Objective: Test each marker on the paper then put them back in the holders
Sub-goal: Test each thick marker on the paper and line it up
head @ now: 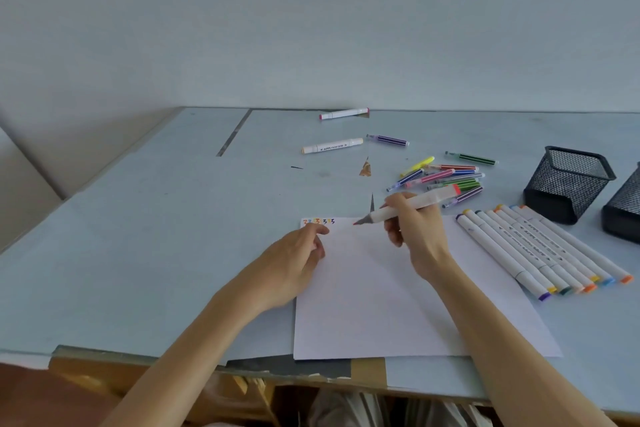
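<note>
My right hand (417, 236) grips a white marker with a red end (412, 206), its uncapped red tip touching the top edge of the white paper (381, 305). My left hand (294, 256) rests on the paper's top left corner with fingers loosely curled; whether it holds anything is hidden. Small coloured test marks (318, 221) line the paper's top left edge. A row of several white markers (543, 250) lies to the right of the paper. Two black mesh holders (568, 184) (625, 208) stand at the far right.
A pile of thin coloured striped pens (443, 178) lies beyond the paper, with single ones (388, 140) (471, 158) apart. Two white markers (332, 146) (344, 113) lie farther back. The table's front edge (242, 367) is torn and taped.
</note>
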